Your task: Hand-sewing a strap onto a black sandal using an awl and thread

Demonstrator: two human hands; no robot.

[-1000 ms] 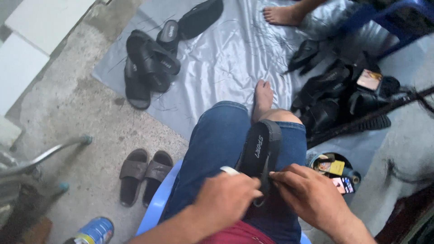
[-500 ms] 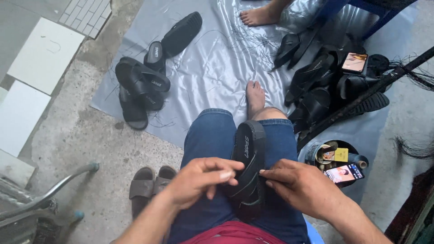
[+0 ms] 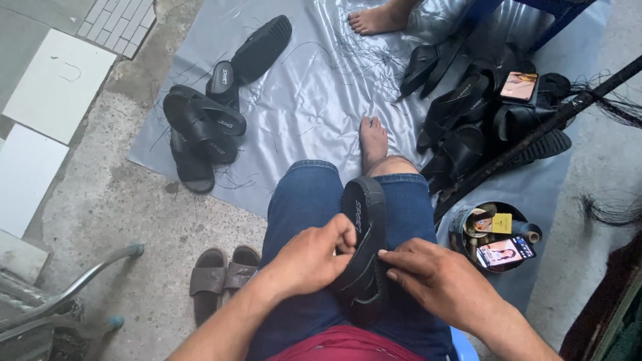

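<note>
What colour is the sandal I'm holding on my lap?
Black; the sandal shows best in the head view.

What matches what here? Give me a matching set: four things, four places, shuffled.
Things:
1. black slide
2. brown slides
3. round tin
4. white tile

Places:
A. bare concrete, beside the blue stool
B. on the lap, between both hands
C. top left, off the sheet
D. sheet edge, right of the knee, a phone lying on it

Pairs: 1-B, 2-A, 3-D, 4-C

The left hand and right hand both grip the black slide.
</note>
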